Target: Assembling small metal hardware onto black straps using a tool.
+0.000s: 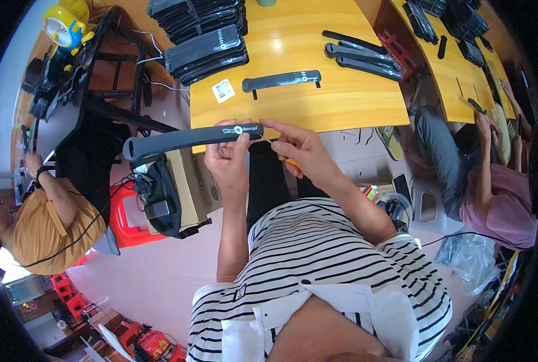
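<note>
My left hand grips a long black strap near its right end, thumb in front and fingers behind. The strap has a hole at its far-left tip and pale printing near the held end. In my right hand is a small tool with an orange handle and a thin metal tip, which meets the strap's right end; its exact kind is unclear. The right index finger reaches to that same end. Beyond my hands, another black strap lies on the yellow table, with two short black tabs at its lower edge.
Stacked black straps stand at the table's back left, near a white label. Several loose straps lie at the right. A cardboard box and black bag are at lower left. People sit on both sides.
</note>
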The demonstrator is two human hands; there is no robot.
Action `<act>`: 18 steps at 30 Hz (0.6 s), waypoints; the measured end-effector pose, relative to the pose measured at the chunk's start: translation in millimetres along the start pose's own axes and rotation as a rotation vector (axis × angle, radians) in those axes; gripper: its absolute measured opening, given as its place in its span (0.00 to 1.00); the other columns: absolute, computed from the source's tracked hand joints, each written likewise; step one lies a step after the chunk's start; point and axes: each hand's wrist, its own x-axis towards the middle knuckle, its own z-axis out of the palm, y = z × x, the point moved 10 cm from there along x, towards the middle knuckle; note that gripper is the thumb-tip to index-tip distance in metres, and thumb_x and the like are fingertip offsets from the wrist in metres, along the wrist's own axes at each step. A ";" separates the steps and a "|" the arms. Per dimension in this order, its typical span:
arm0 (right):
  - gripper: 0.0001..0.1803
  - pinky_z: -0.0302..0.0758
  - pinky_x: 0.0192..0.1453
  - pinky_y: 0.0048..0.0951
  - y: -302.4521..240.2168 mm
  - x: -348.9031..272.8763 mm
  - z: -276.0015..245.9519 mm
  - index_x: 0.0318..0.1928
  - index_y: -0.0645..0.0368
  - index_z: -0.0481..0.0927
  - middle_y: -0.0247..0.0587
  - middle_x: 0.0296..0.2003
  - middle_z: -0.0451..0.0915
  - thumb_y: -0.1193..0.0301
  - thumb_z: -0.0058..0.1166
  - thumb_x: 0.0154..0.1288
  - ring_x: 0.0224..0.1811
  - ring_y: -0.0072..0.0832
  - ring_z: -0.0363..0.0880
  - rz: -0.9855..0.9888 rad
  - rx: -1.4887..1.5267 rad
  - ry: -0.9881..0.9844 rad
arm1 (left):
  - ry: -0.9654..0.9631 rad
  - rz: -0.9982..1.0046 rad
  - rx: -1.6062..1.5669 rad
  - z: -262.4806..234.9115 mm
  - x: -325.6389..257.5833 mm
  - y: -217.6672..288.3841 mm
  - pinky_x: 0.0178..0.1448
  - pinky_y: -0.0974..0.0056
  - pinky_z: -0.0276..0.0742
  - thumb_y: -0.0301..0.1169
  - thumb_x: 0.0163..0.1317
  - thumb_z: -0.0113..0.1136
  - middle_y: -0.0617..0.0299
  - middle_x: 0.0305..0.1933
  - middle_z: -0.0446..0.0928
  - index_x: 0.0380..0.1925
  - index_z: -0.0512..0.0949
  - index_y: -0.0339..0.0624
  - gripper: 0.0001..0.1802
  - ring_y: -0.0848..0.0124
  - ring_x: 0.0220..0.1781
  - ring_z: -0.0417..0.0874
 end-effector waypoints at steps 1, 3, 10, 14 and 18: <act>0.20 0.57 0.13 0.10 -1.7 -0.6 1.2 0.57 0.54 0.70 0.27 0.22 0.68 0.74 0.47 0.63 0.12 0.10 0.61 -0.026 0.008 0.012 | 0.007 0.043 0.098 -0.1 -0.7 4.1 0.45 0.66 0.80 0.17 0.58 0.50 0.47 0.43 0.76 0.47 0.66 0.35 0.15 0.66 0.45 0.79; 0.20 0.56 0.14 0.10 -0.8 -0.7 3.6 0.58 0.53 0.70 0.27 0.22 0.67 0.73 0.46 0.64 0.13 0.09 0.59 -0.027 0.007 0.019 | 0.017 0.092 0.136 -2.1 -2.7 3.9 0.45 0.66 0.80 0.17 0.58 0.51 0.47 0.43 0.76 0.46 0.66 0.34 0.15 0.66 0.45 0.79; 0.20 0.65 0.26 0.22 -16.4 -2.3 2.5 0.57 0.55 0.70 0.35 0.19 0.65 0.77 0.46 0.63 0.21 0.22 0.66 -0.331 -0.325 0.124 | 0.032 0.177 0.238 1.9 -10.4 12.1 0.52 0.68 0.74 0.14 0.54 0.55 0.47 0.44 0.75 0.43 0.68 0.31 0.16 0.68 0.48 0.77; 0.20 0.66 0.30 0.26 -39.5 -10.8 10.1 0.55 0.57 0.71 0.43 0.21 0.64 0.78 0.47 0.61 0.24 0.30 0.67 -0.509 -0.618 0.206 | 0.053 0.234 0.192 4.5 -12.5 15.0 0.53 0.67 0.74 0.13 0.53 0.55 0.46 0.44 0.75 0.43 0.68 0.32 0.17 0.66 0.48 0.77; 0.20 0.65 0.28 0.26 -39.3 -8.4 7.1 0.54 0.58 0.72 0.43 0.20 0.64 0.78 0.48 0.60 0.22 0.32 0.66 -0.538 -0.595 0.228 | 0.087 0.232 0.180 3.1 -13.9 13.6 0.53 0.67 0.74 0.14 0.53 0.56 0.47 0.45 0.74 0.43 0.68 0.32 0.16 0.65 0.48 0.77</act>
